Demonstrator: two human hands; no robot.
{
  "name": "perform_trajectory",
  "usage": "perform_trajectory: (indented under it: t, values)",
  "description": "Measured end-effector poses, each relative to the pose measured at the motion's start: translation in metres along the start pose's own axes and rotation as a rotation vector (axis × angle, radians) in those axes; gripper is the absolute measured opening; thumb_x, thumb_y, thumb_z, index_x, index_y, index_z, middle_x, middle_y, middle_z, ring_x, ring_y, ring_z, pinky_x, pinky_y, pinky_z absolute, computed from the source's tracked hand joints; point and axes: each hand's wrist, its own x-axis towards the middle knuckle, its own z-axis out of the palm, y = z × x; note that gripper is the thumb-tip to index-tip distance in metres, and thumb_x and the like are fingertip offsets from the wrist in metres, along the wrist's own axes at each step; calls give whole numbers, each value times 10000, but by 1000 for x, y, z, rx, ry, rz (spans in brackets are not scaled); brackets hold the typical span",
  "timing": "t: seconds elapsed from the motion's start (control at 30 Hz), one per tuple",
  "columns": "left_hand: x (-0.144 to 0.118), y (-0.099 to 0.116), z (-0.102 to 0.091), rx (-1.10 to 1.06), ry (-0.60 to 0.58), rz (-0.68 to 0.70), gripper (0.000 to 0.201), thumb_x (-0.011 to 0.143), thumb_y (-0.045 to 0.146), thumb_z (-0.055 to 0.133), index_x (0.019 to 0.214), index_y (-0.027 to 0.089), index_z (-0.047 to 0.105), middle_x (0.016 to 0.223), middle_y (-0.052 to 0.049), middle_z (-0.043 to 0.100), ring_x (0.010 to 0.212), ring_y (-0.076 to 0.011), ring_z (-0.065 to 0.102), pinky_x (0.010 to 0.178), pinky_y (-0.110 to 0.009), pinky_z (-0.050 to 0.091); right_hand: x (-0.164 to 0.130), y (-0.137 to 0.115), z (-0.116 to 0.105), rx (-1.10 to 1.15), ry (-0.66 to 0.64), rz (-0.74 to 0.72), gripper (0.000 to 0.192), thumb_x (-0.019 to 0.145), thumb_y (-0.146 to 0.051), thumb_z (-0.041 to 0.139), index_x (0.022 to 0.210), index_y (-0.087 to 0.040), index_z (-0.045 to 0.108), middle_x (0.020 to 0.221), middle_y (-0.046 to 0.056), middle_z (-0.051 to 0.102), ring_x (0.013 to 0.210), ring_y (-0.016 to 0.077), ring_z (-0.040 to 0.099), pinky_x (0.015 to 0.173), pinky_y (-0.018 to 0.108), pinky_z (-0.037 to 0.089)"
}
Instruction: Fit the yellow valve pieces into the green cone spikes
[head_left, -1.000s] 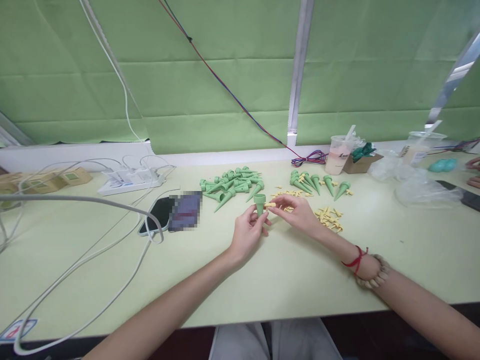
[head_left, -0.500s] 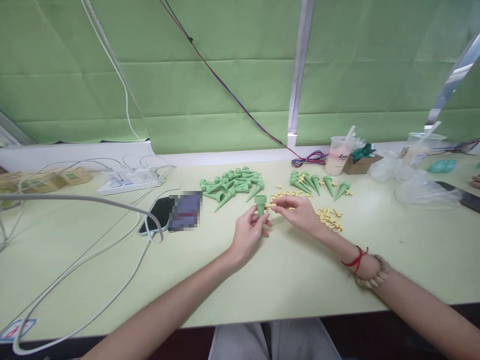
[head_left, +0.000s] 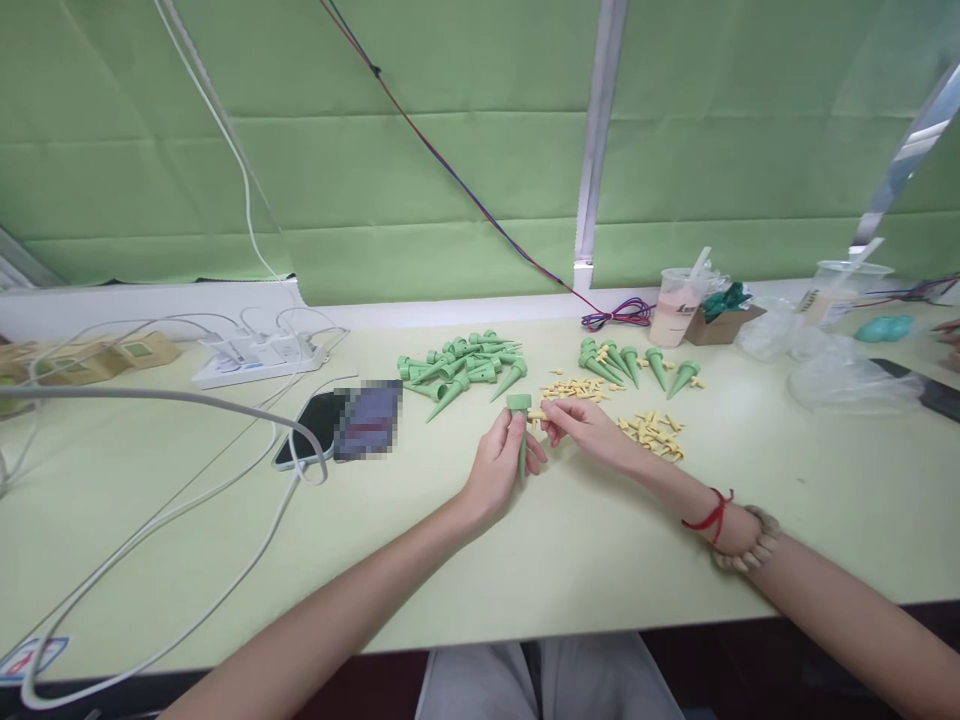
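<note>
My left hand point(head_left: 496, 462) grips a green spike point(head_left: 520, 432) upright; my right hand point(head_left: 583, 425) pinches a yellow plug point(head_left: 537, 413) against its rim, mid-insertion; next comes a straight push.

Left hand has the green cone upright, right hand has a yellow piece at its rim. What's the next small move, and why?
Probably press the yellow piece sideways into the green cone near its wide top: the right hand pinches it there, while the left hand grips the cone upright.
</note>
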Motion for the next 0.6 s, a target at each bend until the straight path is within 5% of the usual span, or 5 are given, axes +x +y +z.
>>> perform_trajectory:
  t: [0.2, 0.37, 0.5, 0.6]
  values:
    - [3, 5, -1, -116, 51, -19, 311, 859, 485, 345, 741, 197, 357, 525, 42, 543, 385, -105, 536, 397, -210, 393, -4, 2, 2, -360, 163, -283, 185, 806, -360, 550, 817, -175, 553, 766, 35, 594, 687, 134, 543, 625, 245, 425]
    - [3, 6, -2, -133, -42, -66, 326, 841, 516, 362, 758, 201, 355, 498, 52, 539, 348, -107, 529, 357, -198, 388, -5, 3, -5, -676, 110, -473, 199, 889, -267, 396, 736, -180, 488, 708, 46, 532, 689, 152, 484, 655, 275, 383]
    - [4, 3, -5, -132, -110, -78, 320, 850, 514, 340, 835, 197, 385, 499, 57, 536, 317, -96, 497, 332, -187, 359, -9, 0, -4, -655, 70, -463, 254, 896, -291, 353, 678, -185, 432, 671, 31, 468, 660, 149, 437, 637, 277, 359]
    - [3, 2, -6, -85, -115, -28, 286, 863, 470, 349, 896, 194, 417, 512, 62, 522, 321, -72, 462, 342, -173, 336, -11, -3, 4, -400, 41, -281, 372, 902, -395, 318, 607, -186, 404, 607, 7, 448, 600, 129, 429, 620, 272, 360]
